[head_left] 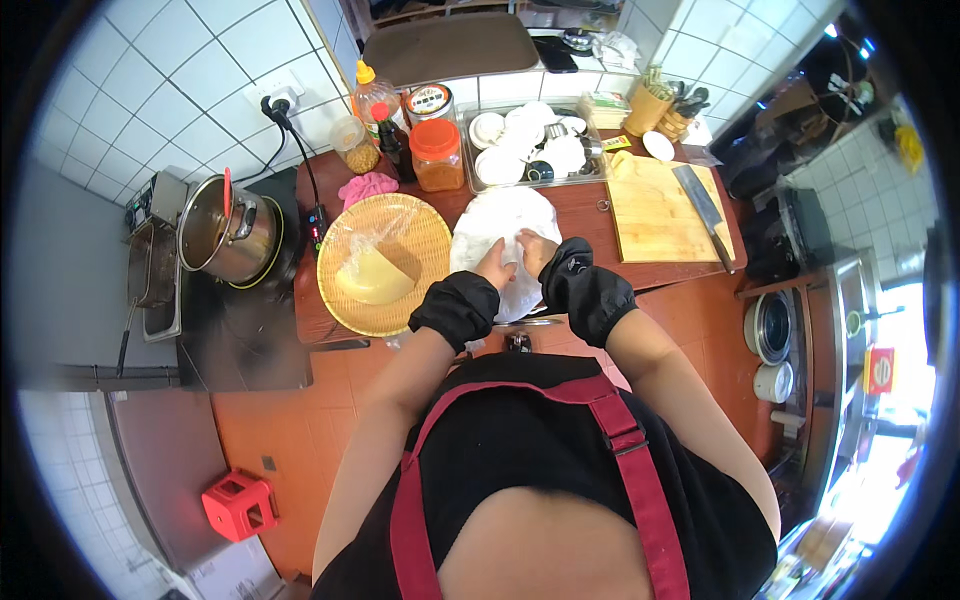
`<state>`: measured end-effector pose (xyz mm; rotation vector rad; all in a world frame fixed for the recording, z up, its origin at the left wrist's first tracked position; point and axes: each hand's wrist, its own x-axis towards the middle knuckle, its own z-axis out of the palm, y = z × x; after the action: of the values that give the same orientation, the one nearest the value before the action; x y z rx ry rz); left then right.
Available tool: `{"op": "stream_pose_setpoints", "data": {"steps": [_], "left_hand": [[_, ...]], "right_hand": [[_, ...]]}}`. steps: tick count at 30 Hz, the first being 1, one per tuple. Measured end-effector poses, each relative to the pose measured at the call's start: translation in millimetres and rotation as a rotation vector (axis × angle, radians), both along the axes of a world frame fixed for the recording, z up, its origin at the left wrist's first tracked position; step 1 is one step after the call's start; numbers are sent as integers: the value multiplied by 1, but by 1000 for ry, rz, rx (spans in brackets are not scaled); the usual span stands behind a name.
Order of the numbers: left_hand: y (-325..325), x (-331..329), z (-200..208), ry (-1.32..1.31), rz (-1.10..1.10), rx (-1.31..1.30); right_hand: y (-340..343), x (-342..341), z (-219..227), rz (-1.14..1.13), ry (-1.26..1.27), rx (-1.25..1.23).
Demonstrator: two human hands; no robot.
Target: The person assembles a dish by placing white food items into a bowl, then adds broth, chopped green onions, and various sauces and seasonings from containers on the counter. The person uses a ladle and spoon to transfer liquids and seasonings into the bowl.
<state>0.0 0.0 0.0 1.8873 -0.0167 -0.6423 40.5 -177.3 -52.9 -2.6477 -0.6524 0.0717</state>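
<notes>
A white, crumpled plastic bag (503, 212) lies at the front edge of the dark red table, and both my hands are on its near side. My left hand (494, 266) is closed on the bag, thumb toward the middle. Just to its right, my right hand (538, 250) pinches the same plastic. What the bag contains is hidden. Left of the bag, a round woven basket (428, 235) holds a pale yellow, smooth lump (372, 278) partly under clear plastic film.
Right of the bag, a cleaver (700, 200) lies on a wooden cutting board (640, 230). Behind are a clear tray (478, 185) of white lids, an orange-lidded jar (438, 160) and bottles. A steel pot (240, 245) sits far left; a red stool (238, 505) stands on the floor.
</notes>
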Motion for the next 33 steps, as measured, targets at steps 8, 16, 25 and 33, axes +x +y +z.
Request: {"op": "stream_pose_setpoints", "data": {"steps": [8, 16, 25, 33], "left_hand": [[-38, 18, 50, -311, 75, -3], [-14, -31, 135, -434, 382, -148], [-9, -50, 183, -684, 188, 184], [-8, -51, 193, -850, 149, 484]], "right_hand": [[-145, 88, 104, -609, 113, 532], [-110, 69, 187, -177, 480, 870], [-62, 105, 138, 173, 95, 339], [-40, 91, 152, 330, 425, 47]]}}
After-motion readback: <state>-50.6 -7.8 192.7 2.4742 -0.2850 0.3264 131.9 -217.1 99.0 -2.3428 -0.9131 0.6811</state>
